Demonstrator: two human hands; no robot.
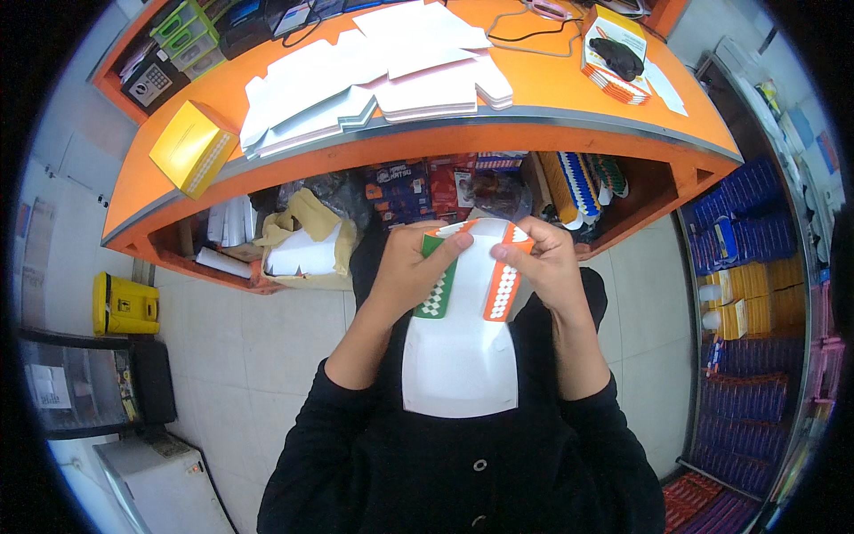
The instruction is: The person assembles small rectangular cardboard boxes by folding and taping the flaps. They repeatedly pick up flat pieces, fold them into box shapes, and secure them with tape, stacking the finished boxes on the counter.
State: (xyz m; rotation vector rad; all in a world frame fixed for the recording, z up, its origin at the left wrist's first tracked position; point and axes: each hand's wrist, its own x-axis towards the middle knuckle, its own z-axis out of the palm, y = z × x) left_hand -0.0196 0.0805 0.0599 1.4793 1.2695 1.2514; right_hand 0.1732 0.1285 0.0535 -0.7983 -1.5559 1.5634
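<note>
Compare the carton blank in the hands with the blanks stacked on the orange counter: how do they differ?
The held blank has two side flaps folded inward, one green, one orange; the counter blanks lie flat and unfolded. The held one is single, gripped at its top by the left hand and right hand; the counter ones sit in loose overlapping stacks, untouched. The held blank shows coloured print; the stacks show only white. Both are white die-cut card.

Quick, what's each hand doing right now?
Left hand: closed on the green flap of the flat carton.
Right hand: closed on the carton's orange flap.
</note>
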